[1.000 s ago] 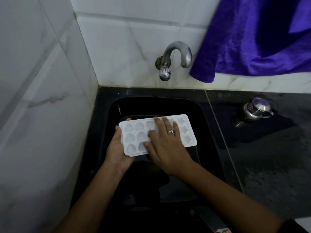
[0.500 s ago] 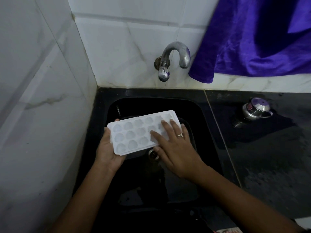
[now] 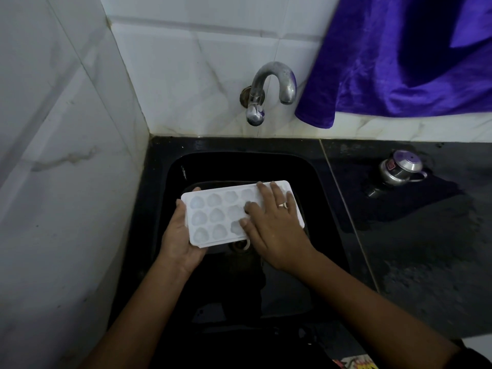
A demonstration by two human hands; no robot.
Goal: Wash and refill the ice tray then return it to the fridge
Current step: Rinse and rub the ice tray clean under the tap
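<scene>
Black sink (image 3: 159, 198) fills the corner under a dry steel tap (image 3: 269, 89); over its basin sits the white ice tray (image 3: 213, 217), cavities up; left hand (image 3: 181, 238) clamps the tray's near-left corner; right hand (image 3: 274, 222) lies flat, fingers spread across the right cavities.

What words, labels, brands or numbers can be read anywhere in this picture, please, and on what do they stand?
None can be read.
Small metal pot on the counter: a red label, too small and blurred to read.
Printed item at the bottom edge: yellow and red print, cut off and illegible.
Ice tray: no text visible.
</scene>
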